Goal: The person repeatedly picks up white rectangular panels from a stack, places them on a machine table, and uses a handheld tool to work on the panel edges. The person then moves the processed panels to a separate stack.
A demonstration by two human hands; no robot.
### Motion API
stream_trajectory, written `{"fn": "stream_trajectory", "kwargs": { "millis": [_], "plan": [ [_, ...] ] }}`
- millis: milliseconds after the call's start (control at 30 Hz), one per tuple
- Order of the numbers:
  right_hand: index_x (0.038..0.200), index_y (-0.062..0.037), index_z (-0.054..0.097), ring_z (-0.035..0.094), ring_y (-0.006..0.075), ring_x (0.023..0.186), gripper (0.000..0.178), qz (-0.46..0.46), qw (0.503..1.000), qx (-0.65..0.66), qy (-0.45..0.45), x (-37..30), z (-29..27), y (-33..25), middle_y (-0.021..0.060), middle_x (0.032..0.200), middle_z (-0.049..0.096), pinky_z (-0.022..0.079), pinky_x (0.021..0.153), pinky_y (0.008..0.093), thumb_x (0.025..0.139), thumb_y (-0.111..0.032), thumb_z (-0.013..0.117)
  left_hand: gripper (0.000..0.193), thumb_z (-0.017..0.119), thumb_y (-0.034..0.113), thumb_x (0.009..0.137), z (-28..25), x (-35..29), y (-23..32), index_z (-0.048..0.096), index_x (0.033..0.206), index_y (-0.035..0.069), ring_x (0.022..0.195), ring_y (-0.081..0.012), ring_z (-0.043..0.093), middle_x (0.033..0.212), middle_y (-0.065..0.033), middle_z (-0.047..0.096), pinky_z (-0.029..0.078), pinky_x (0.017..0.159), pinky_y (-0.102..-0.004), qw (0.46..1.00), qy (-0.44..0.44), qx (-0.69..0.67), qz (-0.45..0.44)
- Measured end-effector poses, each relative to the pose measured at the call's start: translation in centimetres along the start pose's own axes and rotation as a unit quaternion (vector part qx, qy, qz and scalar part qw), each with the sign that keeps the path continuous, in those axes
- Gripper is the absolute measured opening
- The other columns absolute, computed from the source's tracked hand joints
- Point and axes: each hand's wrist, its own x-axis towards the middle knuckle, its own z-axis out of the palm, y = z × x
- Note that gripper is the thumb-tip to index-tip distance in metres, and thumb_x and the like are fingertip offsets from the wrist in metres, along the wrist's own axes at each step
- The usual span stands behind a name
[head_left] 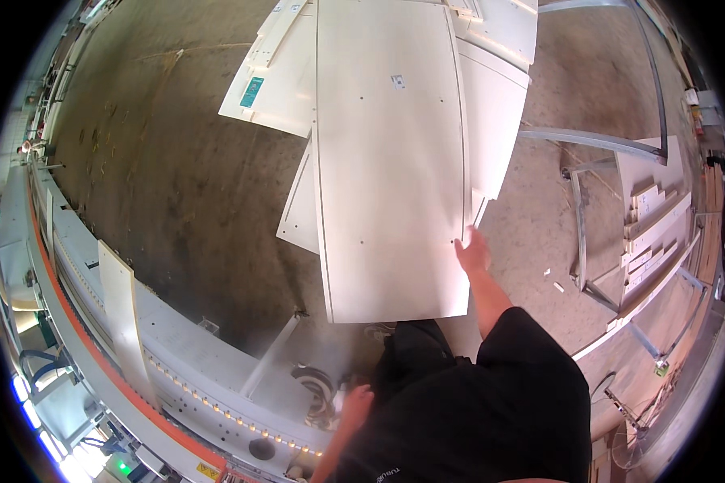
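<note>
A long white panel (391,185), with a small label and several drilled holes, lies on top of a stack in front of me. My right hand (474,253) is at its right edge near the close corner, thumb over the top face and fingers stretched along the side. Whether the fingertips reach under the edge cannot be made out. Down at my left side hangs my left hand (357,404), fingers loosely bent and apart, with nothing visible in it. It is nearest to the long machine (193,354) with a row of rollers.
More white panels (491,121) stick out beneath the top one at several angles. Left, a narrow white board (121,314) leans across the machine beside its orange strip (97,354). To the right stand a metal frame (596,138) and a rack with stacked white strips (652,217).
</note>
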Motion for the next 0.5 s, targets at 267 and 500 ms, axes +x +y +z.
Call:
{"fn": "stream_trajectory", "kwargs": {
  "millis": [267,500],
  "plan": [
    [0.126,0.0014,0.07,0.065,0.0405,0.122,0.083,0.19,0.953,0.197,-0.127,3.9,7.0,10.0,0.0235,0.128,0.07,0.048,0.102,0.0517,0.101,-0.072,0.04,0.038,0.062,0.031,0.101,1.5,0.7,-4.0,0.066,0.13,0.007,0.112,-0.0362,0.07,0.119,-0.0193,0.073,0.054,0.098,-0.0465,1.0,-0.028,-0.009,0.009],
    [0.129,-0.0013,0.07,0.066,0.0303,0.111,0.083,0.228,0.925,0.243,-0.18,2.5,6.7,10.9,0.0182,0.121,0.07,0.057,0.083,0.0437,0.098,-0.075,0.049,0.037,0.061,0.031,0.101,1.9,4.9,-3.7,0.066,0.129,0.007,0.099,-0.0272,0.073,0.11,-0.0135,0.076,0.056,0.089,-0.0388,0.995,-0.02,-0.062,0.07]
  ]
}}
